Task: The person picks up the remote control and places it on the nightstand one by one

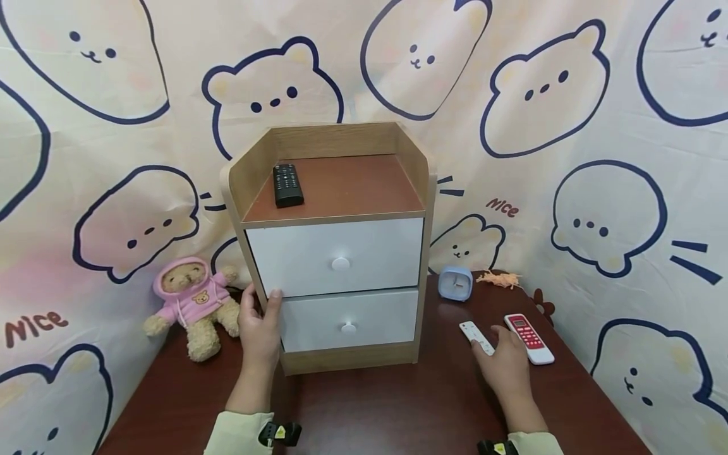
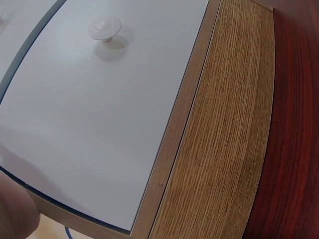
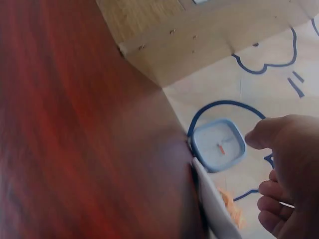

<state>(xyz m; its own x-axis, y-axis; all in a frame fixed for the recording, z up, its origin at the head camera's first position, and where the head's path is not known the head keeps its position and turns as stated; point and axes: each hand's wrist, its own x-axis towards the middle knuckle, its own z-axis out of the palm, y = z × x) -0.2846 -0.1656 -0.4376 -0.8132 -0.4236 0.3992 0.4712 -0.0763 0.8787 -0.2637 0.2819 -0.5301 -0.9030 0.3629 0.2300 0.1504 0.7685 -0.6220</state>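
Observation:
My left hand (image 1: 260, 332) rests at the left front edge of a small wooden drawer cabinet (image 1: 351, 358), thumb by the white front and the other fingers along its side. In the left wrist view, one fingertip (image 2: 17, 211) shows beside the white drawer front (image 2: 94, 119). On the right, my right hand (image 1: 506, 366) is over a small white remote (image 1: 476, 337), its thumb and forefinger spread apart around the near end. A larger white remote with a red face (image 1: 527, 335) lies just right of that hand.
A black remote (image 1: 287, 185) lies on the cabinet's top shelf. Left of the cabinet sits a teddy bear in a pink hoodie (image 1: 196, 300). A blue clock (image 1: 455, 283) and an orange stringy item (image 1: 499, 279) are at the back right of the dark red table (image 1: 387, 404), against a patterned cloth backdrop.

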